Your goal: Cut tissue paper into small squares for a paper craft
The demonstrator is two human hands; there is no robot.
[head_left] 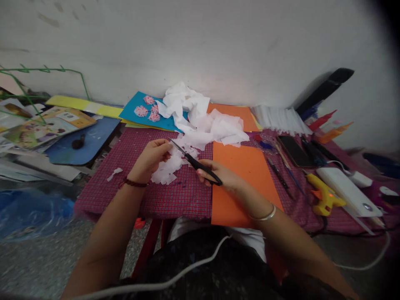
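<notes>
- In the right hand [215, 174], black scissors [194, 161]; fingers shut tight through the handle loops.
- Long line of the scissors slanting from the handles, near and right, up to the tip, far and left.
- Blades close together, or nearly so; too thin to tell for sure.
- Right at the tip, the left hand [152, 157], fingers pinched shut on a white paper piece [168, 168].
- White paper piece just left of the right hand, touching the blades, hanging down onto the red checked cloth [125, 154].
- Left hand nearer to it than the right hand.
- Under the right wrist, a flat orange sheet [246, 183].
- Farther back, a heap of crumpled white paper [203, 116] and a blue card [137, 114] with pink flowers.
- Over on the right, a yellow glue gun [325, 196] and a dark phone [293, 151].
- Far left, picture books [40, 127]; words on them too small to read.
- No other writing or brand clear enough to read.
</notes>
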